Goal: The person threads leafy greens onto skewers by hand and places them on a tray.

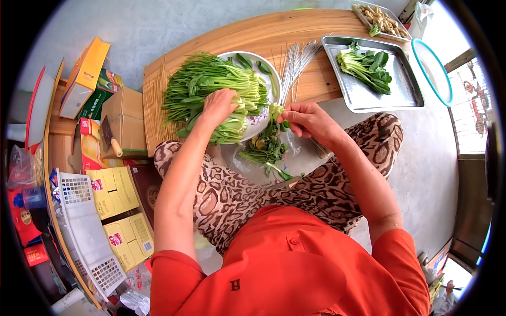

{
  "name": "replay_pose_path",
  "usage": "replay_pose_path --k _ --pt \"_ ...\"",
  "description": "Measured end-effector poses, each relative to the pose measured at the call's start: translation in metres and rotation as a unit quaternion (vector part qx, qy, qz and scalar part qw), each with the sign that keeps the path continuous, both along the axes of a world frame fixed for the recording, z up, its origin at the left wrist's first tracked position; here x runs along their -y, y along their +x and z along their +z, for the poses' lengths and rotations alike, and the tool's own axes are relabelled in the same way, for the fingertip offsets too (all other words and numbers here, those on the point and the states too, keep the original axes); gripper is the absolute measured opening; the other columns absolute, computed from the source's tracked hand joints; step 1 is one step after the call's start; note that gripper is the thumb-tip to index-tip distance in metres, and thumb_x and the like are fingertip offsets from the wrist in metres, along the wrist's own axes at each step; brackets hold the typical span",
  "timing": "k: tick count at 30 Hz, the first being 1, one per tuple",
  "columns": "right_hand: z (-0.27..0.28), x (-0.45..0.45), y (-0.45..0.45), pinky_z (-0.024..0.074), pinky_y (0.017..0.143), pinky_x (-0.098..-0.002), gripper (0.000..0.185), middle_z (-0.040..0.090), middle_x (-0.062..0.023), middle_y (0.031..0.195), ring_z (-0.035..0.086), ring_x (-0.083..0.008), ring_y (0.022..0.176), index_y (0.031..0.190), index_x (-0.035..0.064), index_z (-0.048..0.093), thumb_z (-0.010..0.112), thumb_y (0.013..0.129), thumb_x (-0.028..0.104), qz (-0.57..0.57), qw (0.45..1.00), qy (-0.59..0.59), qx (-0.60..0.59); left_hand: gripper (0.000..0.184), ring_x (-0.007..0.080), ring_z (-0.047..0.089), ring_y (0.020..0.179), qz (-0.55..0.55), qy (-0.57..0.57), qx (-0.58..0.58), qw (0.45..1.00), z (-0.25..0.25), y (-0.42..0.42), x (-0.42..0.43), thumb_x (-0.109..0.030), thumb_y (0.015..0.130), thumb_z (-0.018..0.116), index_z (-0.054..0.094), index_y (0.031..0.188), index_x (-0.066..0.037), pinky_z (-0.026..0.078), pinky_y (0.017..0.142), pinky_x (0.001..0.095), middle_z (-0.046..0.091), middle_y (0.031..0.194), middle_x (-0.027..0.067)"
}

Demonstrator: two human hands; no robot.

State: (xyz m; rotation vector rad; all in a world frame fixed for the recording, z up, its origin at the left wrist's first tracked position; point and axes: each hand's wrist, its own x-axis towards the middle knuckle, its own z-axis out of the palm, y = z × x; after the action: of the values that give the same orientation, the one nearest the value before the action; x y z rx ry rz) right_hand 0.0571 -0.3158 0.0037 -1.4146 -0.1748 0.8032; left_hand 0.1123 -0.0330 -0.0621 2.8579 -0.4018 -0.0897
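Observation:
A big pile of leafy greens (pixel 216 79) with pale stalks lies on a white plate (pixel 275 79) at the table's near edge. My left hand (pixel 220 107) is on the near part of the pile, fingers curled over the stalks. To the right of the plate, my right hand (pixel 311 122) pinches a pale green stalk piece (pixel 275 111) between thumb and fingertips. Below the hands, between the knees, loose leaves and trimmings (pixel 266 150) lie in a clear plastic bag or container. Thin metal skewers (pixel 299 63) spread across the table just beyond my right hand.
A metal tray (pixel 408 68) on the right holds another bunch of greens (pixel 369 68). Farther back is a tray of pale brown pieces (pixel 382 22). Bamboo skewers (pixel 154 105) lie at the table's left end. Cardboard boxes (pixel 125 118) and a white basket (pixel 87 231) stand at the left.

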Motion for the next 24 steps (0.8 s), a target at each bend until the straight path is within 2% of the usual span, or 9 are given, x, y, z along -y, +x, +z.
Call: replay_pose_path --k 4,9,13,15,16,17,19,20,24 --pt "-0.001 -0.003 0.000 0.0245 0.044 -0.0184 0.026 0.044 0.0051 0.053 0.033 -0.0031 0.047 0.093 0.0033 0.065 0.050 0.097 0.025 0.002 1.000 0.000 0.007 0.026 0.0344 0.060 0.093 0.006 -0.028 -0.014 0.999 0.002 -0.005 -0.004 -0.014 0.076 0.069 0.066 0.101 -0.006 0.047 0.080 0.0436 0.062 0.097 0.0134" --pt "-0.001 -0.004 0.002 0.0266 0.044 -0.0199 0.023 0.047 0.0041 0.055 0.037 -0.0039 0.047 0.092 0.0037 0.065 0.049 0.097 0.019 0.013 1.000 0.000 0.014 0.028 0.0338 0.062 0.093 0.018 -0.040 -0.014 0.999 0.014 -0.008 -0.011 -0.013 0.075 0.068 0.066 0.103 -0.004 0.048 0.081 0.0426 0.064 0.098 0.0155" --pt "0.001 -0.010 0.003 0.0261 0.044 -0.0200 0.023 0.047 0.0041 0.055 0.037 -0.0039 0.047 0.091 0.0040 0.065 0.049 0.097 0.019 0.016 1.000 -0.009 0.024 0.026 0.0336 0.063 0.090 0.040 -0.124 0.017 0.991 0.040 -0.014 -0.029 -0.015 0.078 0.062 0.066 0.101 -0.004 0.049 0.078 0.0418 0.066 0.096 0.0158" --pt "0.004 -0.014 0.002 0.0248 0.045 -0.0190 0.024 0.044 0.0051 0.053 0.034 -0.0034 0.047 0.091 0.0047 0.064 0.050 0.097 0.023 0.009 1.000 -0.022 0.011 0.026 0.0303 0.064 0.082 0.075 -0.169 0.080 0.979 0.056 -0.020 -0.040 -0.018 0.080 0.062 0.065 0.101 -0.002 0.048 0.073 0.0378 0.066 0.092 0.0154" --pt "0.001 -0.015 0.003 0.0249 0.045 -0.0190 0.024 0.044 0.0050 0.053 0.035 -0.0035 0.047 0.091 0.0051 0.064 0.049 0.098 0.023 0.017 1.000 -0.013 0.012 0.024 0.0192 0.063 0.076 0.098 -0.201 0.112 0.968 0.061 -0.021 -0.048 -0.017 0.082 0.062 0.064 0.100 -0.001 0.047 0.068 0.0323 0.067 0.086 0.0105" --pt "0.000 -0.016 0.005 0.0249 0.045 -0.0190 0.024 0.044 0.0050 0.053 0.035 -0.0035 0.047 0.091 0.0051 0.064 0.049 0.098 0.023 0.025 0.999 -0.009 0.021 0.024 0.0192 0.063 0.076 0.104 -0.197 0.123 0.967 0.071 -0.023 -0.055 -0.017 0.082 0.062 0.064 0.100 -0.001 0.047 0.068 0.0323 0.067 0.086 0.0105" --pt "-0.003 -0.018 0.005 0.0262 0.045 -0.0202 0.023 0.046 0.0045 0.055 0.037 -0.0040 0.047 0.092 0.0042 0.065 0.049 0.096 0.020 0.023 0.999 -0.020 0.010 0.017 0.0096 0.058 0.071 0.217 -0.366 0.083 0.901 0.090 -0.030 -0.069 -0.013 0.082 0.063 0.064 0.095 -0.003 0.045 0.064 0.0248 0.065 0.080 0.0049" --pt "-0.007 -0.019 0.005 0.0266 0.045 -0.0202 0.023 0.046 0.0043 0.056 0.037 -0.0042 0.048 0.093 0.0040 0.065 0.049 0.096 0.020 0.026 0.999 -0.020 0.012 0.015 0.0015 0.050 0.070 0.159 -0.481 0.143 0.850 0.097 -0.032 -0.072 -0.013 0.086 0.062 0.064 0.095 -0.002 0.040 0.060 0.0196 0.061 0.078 -0.0019" --pt "-0.018 -0.019 0.009 0.0261 0.045 -0.0199 0.024 0.046 0.0035 0.055 0.036 -0.0044 0.047 0.094 0.0030 0.064 0.048 0.097 0.020 0.001 1.000 -0.009 0.001 0.021 0.0084 0.054 0.072 0.150 -0.681 0.163 0.698 0.112 -0.041 -0.091 -0.015 0.090 0.061 0.060 0.106 -0.003 0.044 0.064 0.0226 0.061 0.082 0.0020"
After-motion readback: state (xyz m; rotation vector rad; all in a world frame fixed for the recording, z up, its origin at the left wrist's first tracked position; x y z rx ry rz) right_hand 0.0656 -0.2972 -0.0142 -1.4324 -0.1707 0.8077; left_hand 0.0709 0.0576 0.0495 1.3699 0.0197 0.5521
